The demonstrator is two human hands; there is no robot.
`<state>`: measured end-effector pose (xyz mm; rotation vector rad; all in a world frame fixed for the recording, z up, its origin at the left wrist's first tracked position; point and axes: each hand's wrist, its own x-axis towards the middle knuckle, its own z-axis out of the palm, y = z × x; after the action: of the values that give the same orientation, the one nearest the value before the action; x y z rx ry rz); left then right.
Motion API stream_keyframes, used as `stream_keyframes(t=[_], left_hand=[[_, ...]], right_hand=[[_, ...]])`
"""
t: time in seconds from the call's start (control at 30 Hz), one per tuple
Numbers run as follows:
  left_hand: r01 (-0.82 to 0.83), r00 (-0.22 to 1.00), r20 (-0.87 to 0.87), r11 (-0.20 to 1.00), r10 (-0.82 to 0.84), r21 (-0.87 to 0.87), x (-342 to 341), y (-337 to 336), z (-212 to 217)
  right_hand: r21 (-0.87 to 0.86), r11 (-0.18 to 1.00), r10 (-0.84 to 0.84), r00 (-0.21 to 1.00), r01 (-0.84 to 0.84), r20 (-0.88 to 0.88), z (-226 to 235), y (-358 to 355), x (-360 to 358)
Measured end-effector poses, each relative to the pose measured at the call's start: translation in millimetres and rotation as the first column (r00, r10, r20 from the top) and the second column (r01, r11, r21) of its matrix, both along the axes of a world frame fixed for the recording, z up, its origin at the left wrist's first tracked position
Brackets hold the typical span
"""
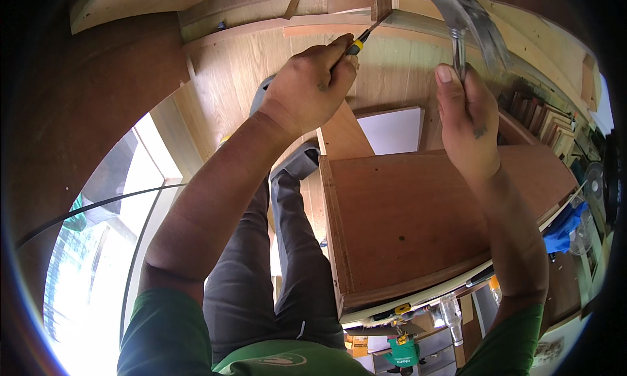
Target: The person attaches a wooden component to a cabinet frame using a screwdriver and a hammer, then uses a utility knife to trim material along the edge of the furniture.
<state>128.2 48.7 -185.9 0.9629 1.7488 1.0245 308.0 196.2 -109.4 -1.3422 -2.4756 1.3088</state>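
Note:
My left hand [310, 82] is closed around a chisel [356, 46] with a yellow and black handle. Its narrow metal blade points up and to the right, the tip at a wooden joint beside a short brown upright post [381, 0]. Most of the handle is hidden in my fist. To the right, my right hand [467, 115] grips a claw hammer [460, 17] near the head, thumb along the shaft. The hammer head is raised apart from the chisel, and the lower shaft is hidden by my palm.
A reddish-brown wooden panel [418, 226] stands between my legs and right arm. A small wood scrap [291, 8] lies on the far ledge. Stacked wood pieces [545, 121] and a blue bag [565, 229] are at the right. A bright window [91, 265] is at the left.

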Motion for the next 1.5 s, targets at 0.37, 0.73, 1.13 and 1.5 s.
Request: stream_keyframes(t=[0.37, 0.73, 1.13, 1.5], left_hand=[[-0.026, 1.0, -0.017, 1.0, 0.026, -0.011, 0.2, 2.2, 4.0], [0.023, 0.999, -0.024, 0.999, -0.024, -0.029, -1.6, 2.6, 4.1], [-0.004, 1.0, 0.023, 0.997, 0.006, -0.077, -1.1, 2.7, 5.7], [0.015, 1.0, 0.005, 1.0, -0.015, 0.005, -2.7, 2.4, 2.9]], right_hand=[[0.036, 0.996, 0.077, 0.997, -0.078, 0.026, -4.3, -10.4, -3.8], [0.039, 0.977, 0.202, 0.967, -0.211, 0.154, -0.6, -1.4, -5.7], [-0.019, 1.0, 0.023, 1.0, -0.023, 0.007, 4.1, -2.2, 1.2], [-0.054, 0.998, -0.013, 1.0, 0.015, 0.028, -2.5, 1.1, -4.2]])
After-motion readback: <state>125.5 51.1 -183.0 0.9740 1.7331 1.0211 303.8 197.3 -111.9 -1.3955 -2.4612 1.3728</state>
